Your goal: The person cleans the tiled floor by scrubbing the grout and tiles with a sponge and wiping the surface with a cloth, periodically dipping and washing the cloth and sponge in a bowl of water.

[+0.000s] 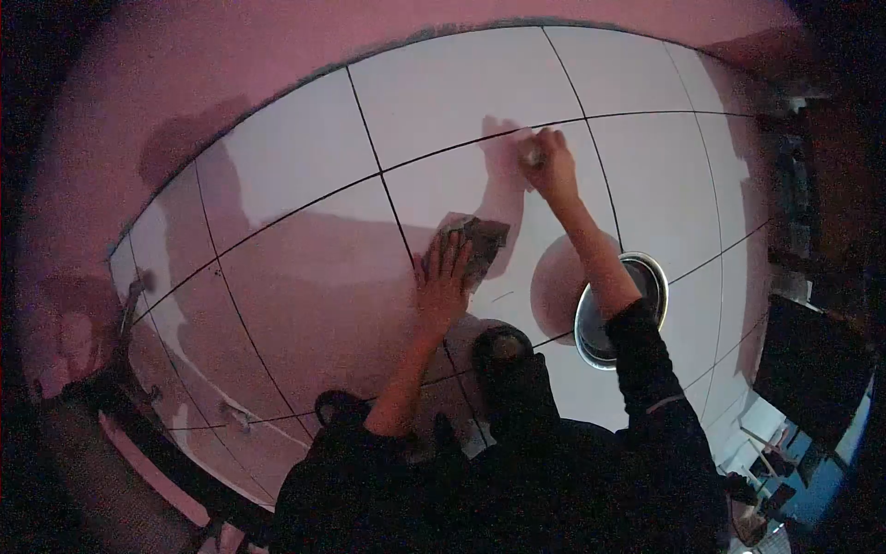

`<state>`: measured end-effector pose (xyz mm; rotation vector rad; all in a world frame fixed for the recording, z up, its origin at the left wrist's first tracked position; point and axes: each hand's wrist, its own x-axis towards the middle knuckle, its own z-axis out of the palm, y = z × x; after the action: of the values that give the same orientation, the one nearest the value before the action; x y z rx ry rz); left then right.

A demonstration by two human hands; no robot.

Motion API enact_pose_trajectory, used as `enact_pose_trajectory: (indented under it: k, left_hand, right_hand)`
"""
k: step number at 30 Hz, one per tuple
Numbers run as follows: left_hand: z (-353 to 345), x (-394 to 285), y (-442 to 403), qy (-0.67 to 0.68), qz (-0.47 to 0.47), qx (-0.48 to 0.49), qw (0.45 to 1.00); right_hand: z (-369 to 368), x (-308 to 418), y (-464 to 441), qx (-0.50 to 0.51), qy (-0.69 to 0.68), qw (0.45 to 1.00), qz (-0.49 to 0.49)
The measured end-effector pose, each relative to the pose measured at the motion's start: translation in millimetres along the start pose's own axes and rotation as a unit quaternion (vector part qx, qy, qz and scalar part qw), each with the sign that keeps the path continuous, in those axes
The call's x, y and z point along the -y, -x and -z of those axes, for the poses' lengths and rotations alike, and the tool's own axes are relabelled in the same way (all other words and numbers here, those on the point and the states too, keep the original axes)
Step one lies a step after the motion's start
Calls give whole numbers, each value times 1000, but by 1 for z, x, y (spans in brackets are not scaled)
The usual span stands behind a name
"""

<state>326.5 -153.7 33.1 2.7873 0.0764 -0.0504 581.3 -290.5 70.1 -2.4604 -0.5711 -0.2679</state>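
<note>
My left hand (446,279) lies with its fingers stretched out over the near edge of a dark, crumpled flat piece (486,242) on the tiled floor. Whether that piece is cloth or paper I cannot tell. Farther forward and to the right, my right hand (551,168) is closed, its fingers curled round something small and pale that I cannot make out. Below my right forearm stands a round metal bowl (663,291) with a shiny rim. The forearm covers part of its inside.
White floor tiles (461,88) with dark joints meet a pink wall (277,46) ahead. My foot (503,346) is just behind the dark piece. A dark box-like object (812,365) and clutter stand at the right. Shadows fall across the left side.
</note>
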Motion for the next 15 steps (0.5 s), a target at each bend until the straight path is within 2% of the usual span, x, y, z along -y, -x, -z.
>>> enact_pose_trajectory:
  k: [2,3,4,6,7,9,10,12,13,15]
  left_hand:
    - [-2,0,0,12,8,13,1000]
    - [-1,-1,1,14,8,15,1000]
    - [1,-2,1,11,12,20,1000]
    - [-1,-2,-1,7,16,22,1000]
    - [-4,-2,-1,1,7,-14,1000]
    - [-4,1,1,-5,-5,-47,999]
    - [-2,0,1,-7,0,-27,1000]
    - [3,-3,-2,-10,7,-11,1000]
    - [7,-4,-2,-16,12,9,1000]
    - [5,-1,0,-24,11,32,999]
  right_hand:
    - [-3,3,10,83,-39,995,41]
    - [-2,-1,6,96,-14,995,23]
    - [-2,-2,4,96,-12,995,25]
    - [-2,-1,-1,14,11,1000,-21]
    - [-2,1,2,13,9,1000,-21]
    - [-1,5,12,103,-12,994,36]
    - [-1,0,11,104,-11,994,36]
    - [0,-10,-2,31,26,999,-25]
    - [-2,-11,-1,16,39,999,-20]
    - [-3,-8,11,46,10,999,-5]
